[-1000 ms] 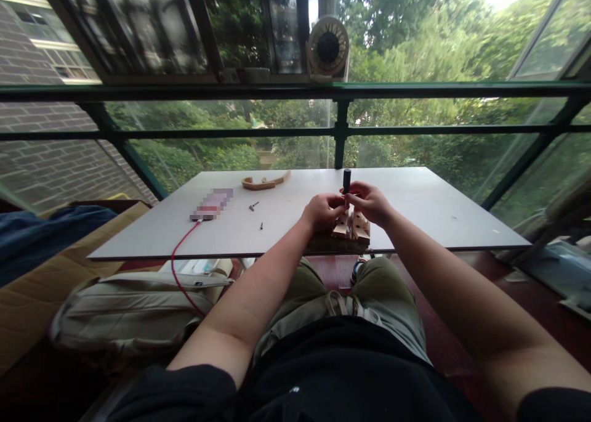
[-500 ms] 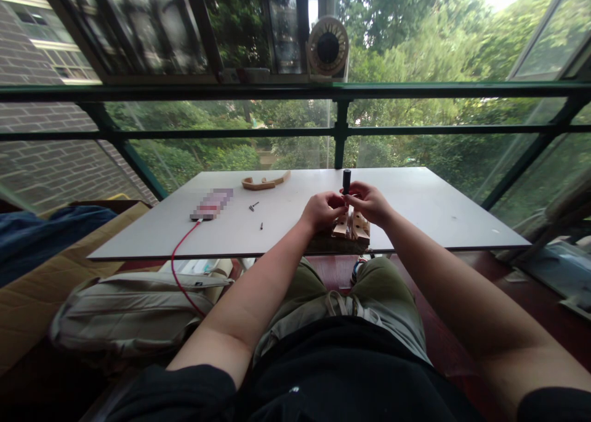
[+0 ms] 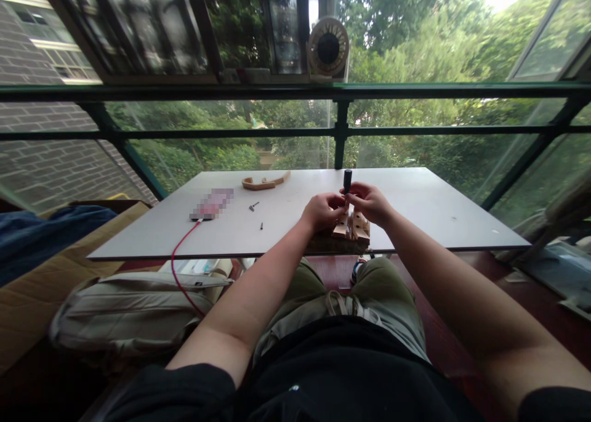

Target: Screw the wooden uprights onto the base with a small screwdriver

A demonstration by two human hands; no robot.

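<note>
Wooden block [image 3: 361, 231] at near edge of white tabletop [image 3: 295, 194]. From left: small metal piece [image 3: 261, 227], loose; left hand [image 3: 321, 212], fingers drawn together, can't tell on what; black-handled tool [image 3: 347, 180], upright; right hand [image 3: 373, 205] pinched round it.

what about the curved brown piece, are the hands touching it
No, the curved brown piece lies on the table, apart from the left hand and the right hand.

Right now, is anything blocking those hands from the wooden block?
Nothing visible: the left hand and the right hand, which holds the black-handled tool, are right at the block, partly hiding it. The curved piece lies off left.
</note>
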